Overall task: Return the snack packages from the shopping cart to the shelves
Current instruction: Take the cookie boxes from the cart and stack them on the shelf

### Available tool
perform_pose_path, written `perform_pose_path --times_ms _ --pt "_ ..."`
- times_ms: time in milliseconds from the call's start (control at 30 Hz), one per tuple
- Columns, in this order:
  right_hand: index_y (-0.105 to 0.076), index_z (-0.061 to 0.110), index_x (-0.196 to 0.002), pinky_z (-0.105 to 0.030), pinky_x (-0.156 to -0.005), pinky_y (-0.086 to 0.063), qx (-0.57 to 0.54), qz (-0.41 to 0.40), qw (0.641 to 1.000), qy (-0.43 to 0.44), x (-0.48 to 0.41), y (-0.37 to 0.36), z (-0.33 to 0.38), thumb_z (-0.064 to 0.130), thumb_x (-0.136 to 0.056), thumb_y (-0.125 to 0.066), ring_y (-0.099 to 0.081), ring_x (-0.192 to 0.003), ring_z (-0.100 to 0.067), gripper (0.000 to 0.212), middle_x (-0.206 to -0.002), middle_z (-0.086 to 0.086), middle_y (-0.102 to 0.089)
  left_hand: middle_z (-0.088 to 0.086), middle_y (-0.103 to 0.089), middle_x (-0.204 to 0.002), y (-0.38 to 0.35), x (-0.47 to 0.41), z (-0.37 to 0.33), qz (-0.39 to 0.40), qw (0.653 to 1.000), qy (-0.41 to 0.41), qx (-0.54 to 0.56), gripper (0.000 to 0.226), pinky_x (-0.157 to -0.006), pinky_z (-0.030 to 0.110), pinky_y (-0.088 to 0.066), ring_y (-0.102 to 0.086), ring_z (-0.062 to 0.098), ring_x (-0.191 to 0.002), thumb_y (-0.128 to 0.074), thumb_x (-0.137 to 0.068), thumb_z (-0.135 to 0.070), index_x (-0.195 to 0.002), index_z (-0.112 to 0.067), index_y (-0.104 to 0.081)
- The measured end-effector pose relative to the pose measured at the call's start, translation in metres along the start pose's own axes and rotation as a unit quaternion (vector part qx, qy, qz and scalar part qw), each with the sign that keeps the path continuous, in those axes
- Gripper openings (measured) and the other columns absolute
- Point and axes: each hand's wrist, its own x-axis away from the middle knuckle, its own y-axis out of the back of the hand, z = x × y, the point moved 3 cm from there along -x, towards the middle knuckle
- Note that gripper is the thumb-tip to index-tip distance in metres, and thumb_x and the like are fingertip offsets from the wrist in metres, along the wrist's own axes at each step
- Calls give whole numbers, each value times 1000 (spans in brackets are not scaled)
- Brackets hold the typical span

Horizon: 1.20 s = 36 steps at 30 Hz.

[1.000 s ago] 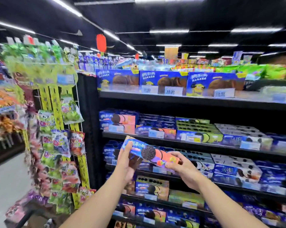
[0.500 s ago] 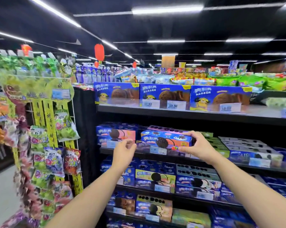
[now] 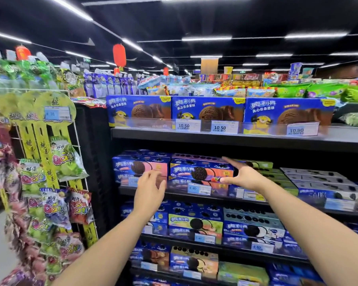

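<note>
Within a second I had lifted the pink-and-blue cookie box point(image 3: 200, 172) onto its stack on the second shelf point(image 3: 221, 200), my right hand point(image 3: 244, 176) splayed loose at its end, my left hand point(image 3: 150, 188) empty, so this package looked returned.

Your cookie box point(image 3: 201, 173), blue with a pink-orange right half and a dark sandwich cookie printed on its front, lies flat and level on the second shelf point(image 3: 178, 196) from the top. It sits on a matching box, its front facing you.
</note>
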Motion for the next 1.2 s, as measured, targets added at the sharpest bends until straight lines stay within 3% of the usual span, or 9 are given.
perform_pose_path --times_ms 100,200,300,467,733,800,900,1000,1200 --pt "-25 39 -156 -32 -96 -50 4 -28 999 -19 -2 -2 -10 57 -78 -77 -60 -122 -24 96 -153 2 -45 -5 -52 -131 -2 -5 -5 -13 1000 1 -17 33 -95 31 -43 -46 17 -125 -58 -99 -33 -129 -21 -58" --pt "-41 21 -153 -33 -108 -42 -21 -55 997 -40 0 -4 -20 64 -70 -78 -48 -137 -21 100 -152 -2 -47 -5 -54 -129 -4 -9 -10 -23 999 -7 -23 32 -98 33 -44 -47 16 -123 -59 -98 -33 -128 -21 -59" --pt "-56 12 -141 -37 -107 -47 18 -84 995 -60 3 -10 -22 71 -70 -72 -55 -131 -21 94 -143 -6 -58 -3 -57 -126 -7 -8 -14 -30 999 -18 -24 28 -99 34 -44 -49 17 -120 -59 -99 -32 -123 -19 -62" --pt "-68 13 -124 -35 -76 -54 130 -141 980 -46 6 -24 -2 68 -85 -61 -67 -99 -25 67 -110 -7 -73 -3 -59 -126 -15 -4 -19 -9 999 -22 -30 29 -102 35 -43 -51 18 -119 -57 -99 -34 -124 -20 -62" --pt "-63 18 -132 -44 -101 -42 225 -196 951 -74 29 -31 7 62 -95 -50 -59 -117 -28 59 -117 -6 -71 4 -49 -138 -15 1 -32 63 996 2 -61 51 -104 41 -41 -41 26 -128 -53 -100 -39 -146 -18 -48" --pt "-67 19 -128 -43 -96 -45 228 -226 945 -63 39 -33 9 59 -96 -51 -58 -115 -28 53 -116 -5 -70 4 -44 -137 -15 6 -34 88 994 24 -61 53 -101 43 -44 -35 28 -131 -51 -100 -42 -149 -22 -42" --pt "-75 18 -110 -38 -84 -50 167 -253 953 -28 55 -44 11 51 -95 -58 -58 -97 -22 40 -97 1 -63 5 -40 -136 -17 18 -33 107 992 40 -54 50 -93 43 -48 -30 29 -130 -50 -99 -41 -146 -26 -43" --pt "-75 18 -97 -35 -81 -49 145 -239 960 -3 72 -67 16 46 -96 -60 -56 -90 -18 32 -87 6 -53 4 -43 -135 -23 39 -26 117 991 35 -57 43 -88 39 -47 -31 29 -131 -50 -101 -38 -141 -23 -49" --pt "-73 16 -100 -37 -80 -49 87 -130 988 4 97 -154 12 41 -98 -60 -60 -93 -22 29 -93 -1 -59 5 -56 -124 -45 104 26 126 991 33 -41 29 -100 41 -43 -47 30 -122 -56 -99 -32 -123 -18 -64"
